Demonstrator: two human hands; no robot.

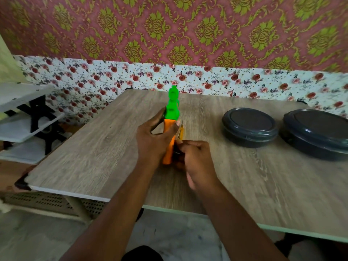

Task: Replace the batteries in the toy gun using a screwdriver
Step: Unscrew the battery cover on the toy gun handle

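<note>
Gripping the toy gun [171, 108] mid-frame w/ left hand [155, 142] fingers keeps it steady while right hand [196, 160] fingers pinch the yellow screwdriver [181, 131].

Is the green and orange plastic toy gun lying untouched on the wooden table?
No, the left hand grips the green and orange plastic toy gun, and the right hand is curled beside its orange part.
</note>
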